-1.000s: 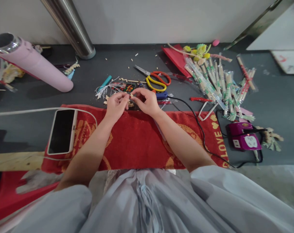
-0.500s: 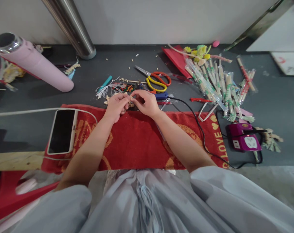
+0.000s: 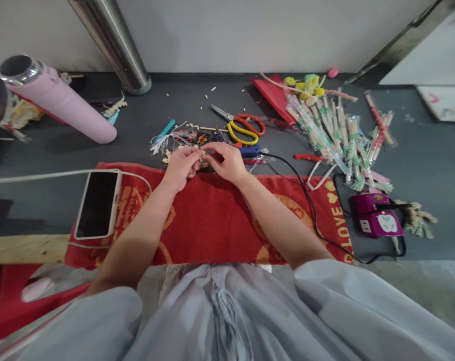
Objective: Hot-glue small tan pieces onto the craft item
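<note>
My left hand [image 3: 181, 166] and my right hand [image 3: 226, 161] meet fingertip to fingertip above the far edge of a red towel [image 3: 208, 220]. Both are closed in a pinch, around something small and pale that the fingers mostly hide. Small cream-coloured pieces [image 3: 167, 156] lie beside my left hand. Behind the hands are a bundle of white strings [image 3: 163, 143] and a teal stick [image 3: 165, 129]. A blue-handled tool [image 3: 249, 151] with a black cord lies just past my right hand, and scissors [image 3: 244, 128] with orange and yellow handles rest behind it.
A pink tumbler [image 3: 61, 103] and a steel cylinder [image 3: 116, 47] stand at the back left. On the towel's left end lies a phone [image 3: 98, 204]. Several wrapped sticks [image 3: 325, 120] are piled at the right, near a purple power socket [image 3: 375, 215] with cords.
The view has shifted very slightly, so the things on the table sit a little lower. Both hands keep almost the same pinched pose at the same spot.
</note>
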A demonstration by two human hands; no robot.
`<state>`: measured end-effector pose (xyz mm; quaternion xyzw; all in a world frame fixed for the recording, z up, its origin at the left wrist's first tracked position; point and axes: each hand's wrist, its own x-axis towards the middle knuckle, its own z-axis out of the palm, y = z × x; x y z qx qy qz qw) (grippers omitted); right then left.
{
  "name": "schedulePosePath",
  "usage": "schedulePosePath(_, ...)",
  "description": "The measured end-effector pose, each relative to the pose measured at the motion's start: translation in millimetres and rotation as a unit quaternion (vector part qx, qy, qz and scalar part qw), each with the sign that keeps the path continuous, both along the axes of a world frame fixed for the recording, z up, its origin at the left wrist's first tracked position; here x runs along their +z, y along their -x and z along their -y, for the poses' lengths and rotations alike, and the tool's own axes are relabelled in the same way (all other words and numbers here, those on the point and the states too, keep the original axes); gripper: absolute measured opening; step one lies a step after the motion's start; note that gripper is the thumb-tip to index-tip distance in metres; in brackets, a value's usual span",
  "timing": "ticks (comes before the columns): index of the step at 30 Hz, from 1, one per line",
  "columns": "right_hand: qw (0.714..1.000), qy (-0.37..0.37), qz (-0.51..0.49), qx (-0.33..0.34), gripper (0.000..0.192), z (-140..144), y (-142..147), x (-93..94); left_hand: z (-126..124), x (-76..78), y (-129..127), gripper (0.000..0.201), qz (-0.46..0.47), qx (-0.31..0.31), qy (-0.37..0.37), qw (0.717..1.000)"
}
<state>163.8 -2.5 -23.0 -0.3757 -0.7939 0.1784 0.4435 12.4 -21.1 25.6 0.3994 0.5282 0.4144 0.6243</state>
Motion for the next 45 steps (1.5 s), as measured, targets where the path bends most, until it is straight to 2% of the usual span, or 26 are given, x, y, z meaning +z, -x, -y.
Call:
schedulePosePath(17, 1.0, 0.004, 0.009, -0.001, 0.024, -1.1, -0.8, -1.3, -1.5, -3.2, 0.3, 0.011, -0.004, -0.029, -0.003, 1.0)
schedulePosePath(38, 1.0, 0.015, -0.005, 0.006, 0.02, 0.3, -1.0, 1.5, -0.7, -2.8, 0.9, 0.009, 0.013, -0.023, -0.001, 1.0)
schedulePosePath(45, 1.0, 0.024, -0.008, 0.008, 0.025, 0.4, 0.7, 2.2, -1.3, -1.6, 1.3, 0.007, 0.016, -0.008, 0.008, 1.0)
